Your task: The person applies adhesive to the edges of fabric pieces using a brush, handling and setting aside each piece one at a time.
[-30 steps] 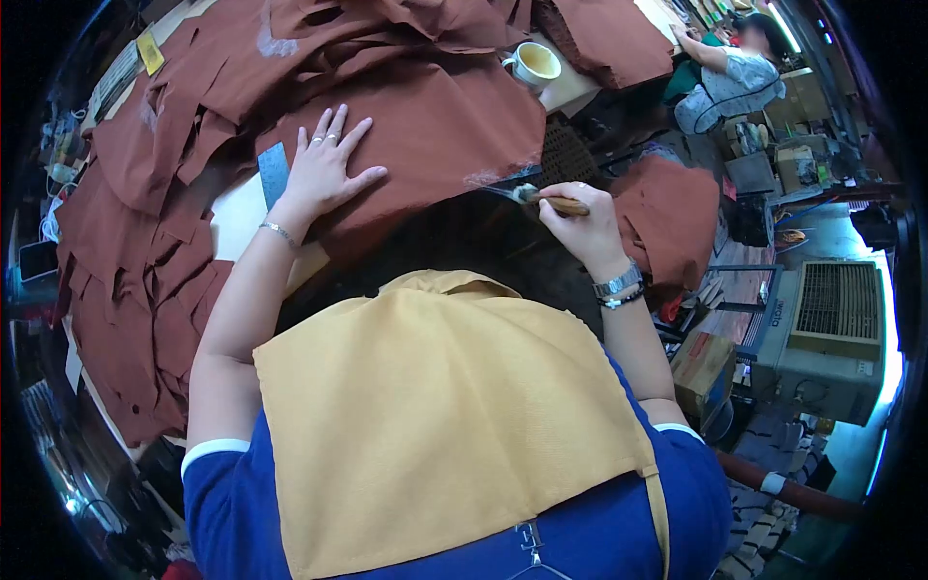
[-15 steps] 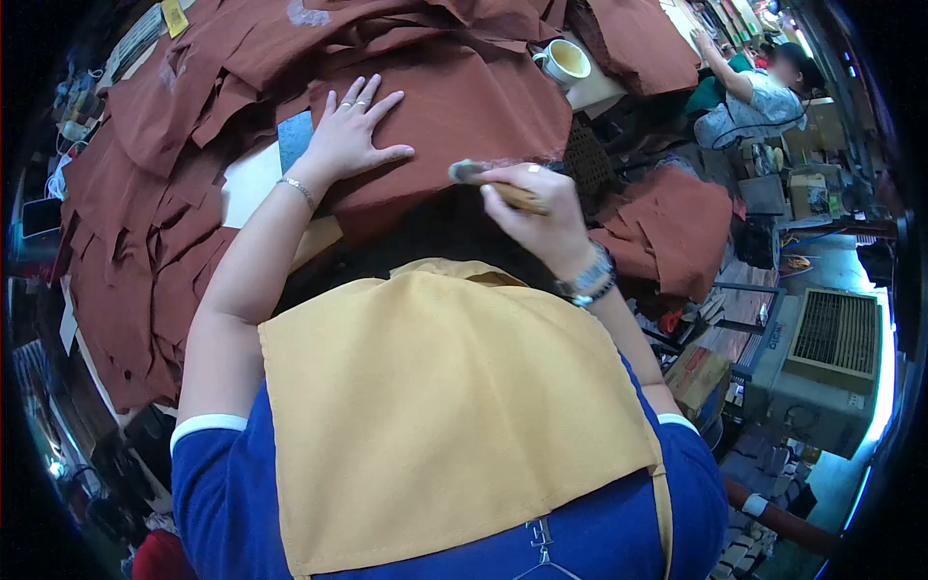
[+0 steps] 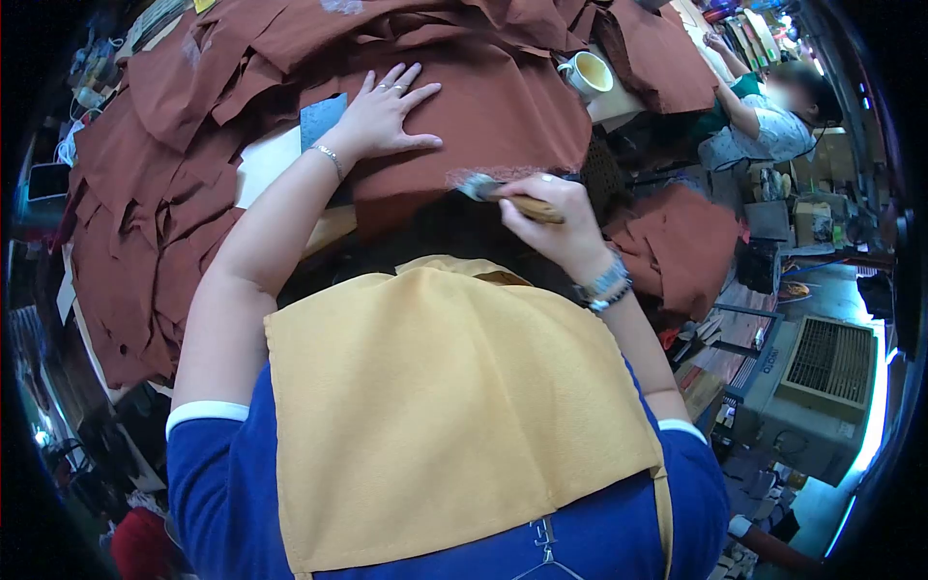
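The brush (image 3: 517,200) lies over the near edge of a reddish-brown piece (image 3: 493,116), its bristles at a band of whitish streaks along that edge. The right hand (image 3: 554,215) has its grip closed around the wooden handle; the left hand (image 3: 394,118) has its grip loose, holding nothing, fingers spread and palm down on the same piece. Since the near edge reaches a dark gap in front of the body, a stroke pressed too hard there could fold the edge or run off it, I judge, and a light left palm could let the whole piece creep. A loaded brush might also leave marks on the face away from the streaks. The pale cup (image 3: 587,75), its inside yellowish, sits just beyond the far right corner, where a swinging arm could knock it; what it holds I cannot make out. A blue-grey plate (image 3: 320,120) lies beside the left wrist. The surface (image 3: 619,106) is pale where it shows, and overlapping brown pieces (image 3: 184,126) heap across its left and far sides. A separate brown bundle (image 3: 681,246) lies right of the right hand. Farther off, another person (image 3: 764,130) sits at the upper right, above a boxy grilled machine (image 3: 822,362).
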